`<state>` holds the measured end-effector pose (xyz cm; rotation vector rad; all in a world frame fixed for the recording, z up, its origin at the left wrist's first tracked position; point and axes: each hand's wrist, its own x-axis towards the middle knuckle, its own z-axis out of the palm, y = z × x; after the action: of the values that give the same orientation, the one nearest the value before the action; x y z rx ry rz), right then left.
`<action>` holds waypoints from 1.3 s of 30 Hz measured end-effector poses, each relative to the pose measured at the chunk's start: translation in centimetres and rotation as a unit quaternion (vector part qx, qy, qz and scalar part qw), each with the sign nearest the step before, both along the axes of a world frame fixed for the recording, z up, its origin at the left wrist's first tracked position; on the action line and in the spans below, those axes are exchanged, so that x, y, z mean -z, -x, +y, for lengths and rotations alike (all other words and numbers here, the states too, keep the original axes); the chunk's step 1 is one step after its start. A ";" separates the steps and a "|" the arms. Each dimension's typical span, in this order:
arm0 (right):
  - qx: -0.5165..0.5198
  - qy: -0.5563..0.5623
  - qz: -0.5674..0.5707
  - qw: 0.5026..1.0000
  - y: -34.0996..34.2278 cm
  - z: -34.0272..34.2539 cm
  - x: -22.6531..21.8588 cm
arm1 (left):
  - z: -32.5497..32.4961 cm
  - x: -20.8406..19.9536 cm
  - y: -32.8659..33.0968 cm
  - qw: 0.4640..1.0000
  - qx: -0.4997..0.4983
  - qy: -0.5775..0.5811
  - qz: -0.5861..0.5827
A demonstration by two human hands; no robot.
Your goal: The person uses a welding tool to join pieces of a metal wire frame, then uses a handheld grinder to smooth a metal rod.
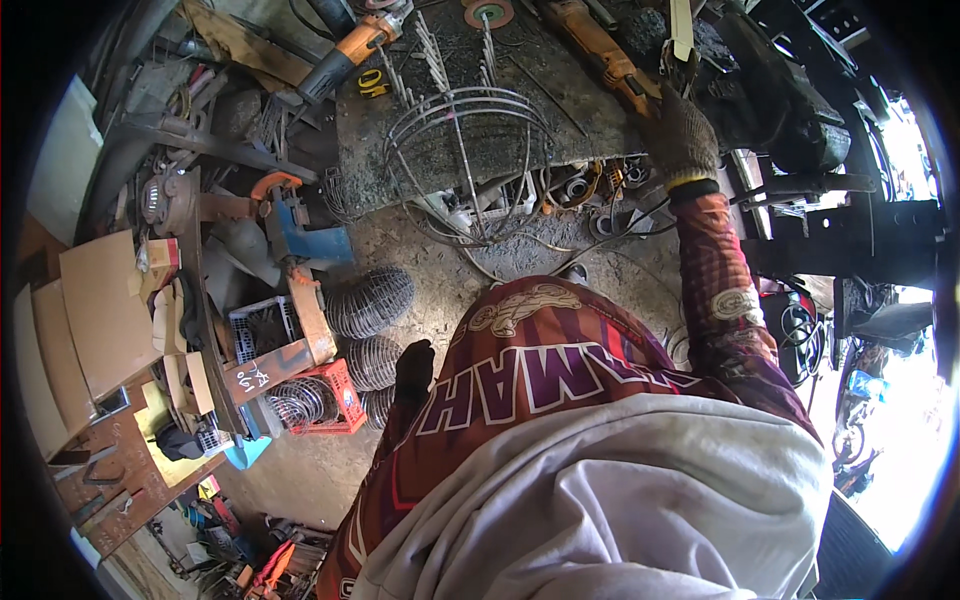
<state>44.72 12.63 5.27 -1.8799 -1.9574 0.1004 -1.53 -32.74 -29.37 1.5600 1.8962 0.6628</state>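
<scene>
Across the shirt, white-outlined lettering, with left hand and right hand grips unclear.

Dirty grey-brown floor; bright daylight at right.

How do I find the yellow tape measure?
Find the big dark worktable at the picture's top. Near its left edge lies an orange grinder with a dark handle; look just below its orange body. The tape measure is the small, chunky yellow-and-black thing, much shorter than the grinder.

Red shirt: large lettering | brown bar: white marks (handwritten)
</scene>
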 end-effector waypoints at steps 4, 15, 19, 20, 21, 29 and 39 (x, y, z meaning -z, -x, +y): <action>-0.122 -0.021 0.032 0.992 4.9 -2.2 -1.4 | -0.4 -0.6 0.5 1.000 -0.003 0.024 0.008; -0.153 0.114 -0.032 0.981 9.6 2.9 2.7 | 2.0 -2.7 0.1 0.989 0.053 -0.021 0.133; -0.125 0.169 0.028 0.977 7.2 3.6 2.9 | 5.9 -7.0 -3.2 0.994 0.082 0.000 0.075; -0.146 0.166 0.052 0.974 7.3 3.1 2.9 | 6.5 -10.5 -5.0 0.997 0.056 0.052 0.031; -0.173 0.146 0.102 0.969 6.5 2.8 3.6 | 8.0 -14.2 -6.6 0.994 0.039 0.104 -0.016; -0.282 0.267 0.508 0.769 4.2 -1.4 1.7 | 21.3 -38.0 -17.0 0.990 0.026 0.089 -0.110; -0.488 0.202 0.477 0.703 6.5 -5.0 0.6 | 29.6 -39.3 -25.8 0.939 -0.192 -0.007 -0.284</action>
<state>38.21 7.59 4.63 -0.4101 -1.8762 1.5517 24.29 -3.19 9.92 0.8618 1.7399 1.1535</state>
